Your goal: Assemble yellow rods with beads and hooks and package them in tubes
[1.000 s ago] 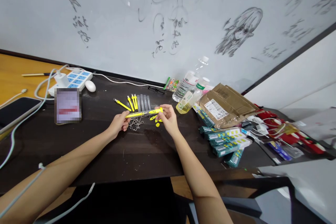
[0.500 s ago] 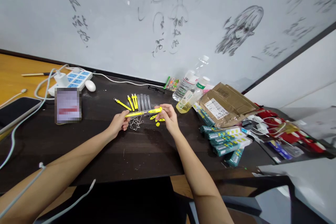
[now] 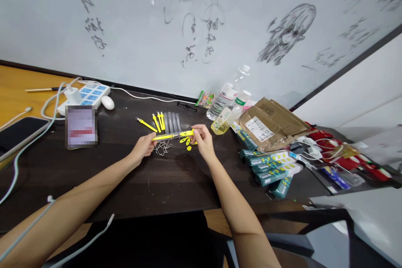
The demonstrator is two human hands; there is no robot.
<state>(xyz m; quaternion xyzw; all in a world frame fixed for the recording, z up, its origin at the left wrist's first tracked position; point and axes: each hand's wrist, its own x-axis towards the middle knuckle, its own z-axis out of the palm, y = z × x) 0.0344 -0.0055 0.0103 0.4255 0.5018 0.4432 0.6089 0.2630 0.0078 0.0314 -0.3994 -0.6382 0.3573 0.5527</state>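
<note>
A slim yellow stick with a clear tube section [image 3: 172, 136] is stretched between my two hands above the dark table. My left hand [image 3: 144, 148] pinches its left end, and my right hand [image 3: 203, 139] grips the yellow right end. Just behind it lie several clear tubes [image 3: 172, 120] side by side, with yellow sticks [image 3: 160, 120] to their left. Bent metal wire hooks [image 3: 163, 147] lie in a tangle below the held stick. Small yellow pieces [image 3: 186, 141] sit near my right hand, along with a round yellow cap [image 3: 189, 148].
Bottles [image 3: 223, 120] and a brown cardboard parcel [image 3: 266, 123] stand at the right, with several green boxes [image 3: 273, 171] in front. At the left are a power strip [image 3: 91, 94], a white mouse [image 3: 107, 102] and a phone [image 3: 21, 134]. A whiteboard [image 3: 135, 42] rises behind.
My right hand has shifted slightly to the right along with its end of the stick. The view has moved a little; both hands keep their hold.
</note>
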